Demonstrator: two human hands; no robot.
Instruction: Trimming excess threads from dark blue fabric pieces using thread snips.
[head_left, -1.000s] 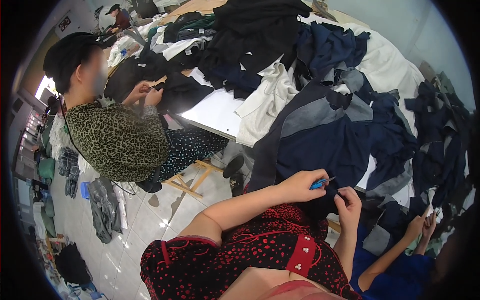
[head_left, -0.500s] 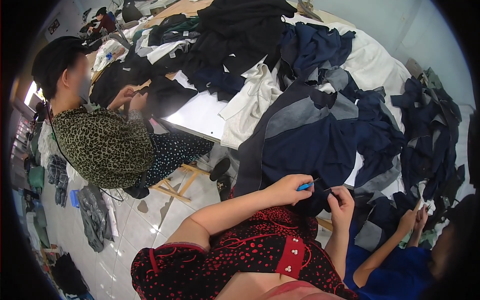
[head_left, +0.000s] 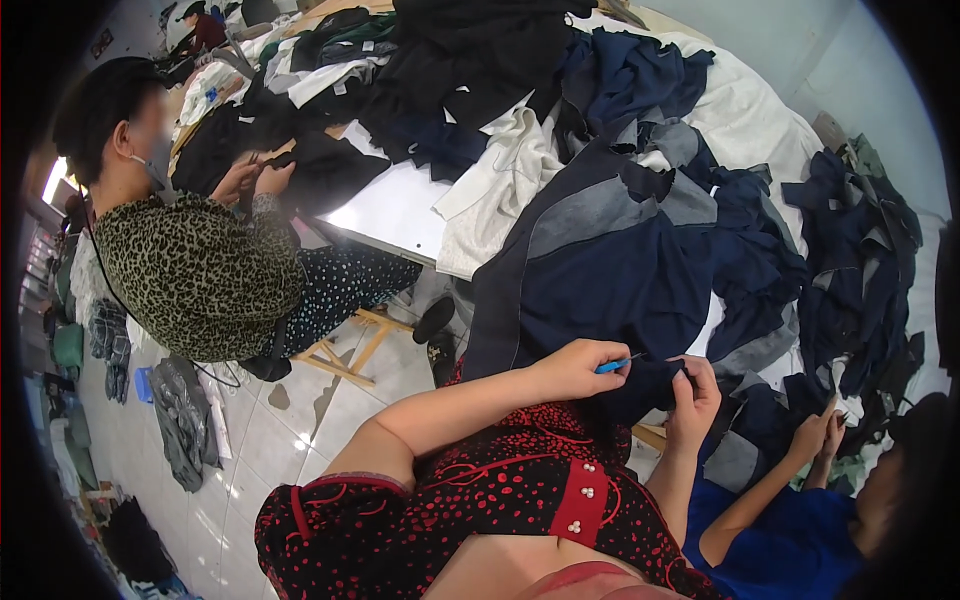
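A small blue tool (head_left: 612, 367) with a thin, dark pointed tip is in my left hand (head_left: 578, 370); its exact kind is too small to make out. My left fingers are closed round it, close to a navy garment (head_left: 620, 300). Just to the right, the fingers of my right hand (head_left: 694, 402) pinch a raised edge of this cloth. The garment hangs over the near table edge toward my lap, with dark grey bands and lighter grey panels on its upper part. The tool's tip points toward my right hand, by the cloth edge.
A white cloth (head_left: 500, 185) lies left of the garment, with black fabric (head_left: 460, 70) piled behind. At left, a co-worker in a leopard-print top (head_left: 200, 280) handles black cloth near a wooden stool (head_left: 345, 350). At right, another in blue (head_left: 790, 540) works at navy pieces (head_left: 855, 260).
My right hand has shifted slightly up and right, and a cloth edge now shows raised between my hands. The blue tool stays in my left hand. The view has shifted a little.
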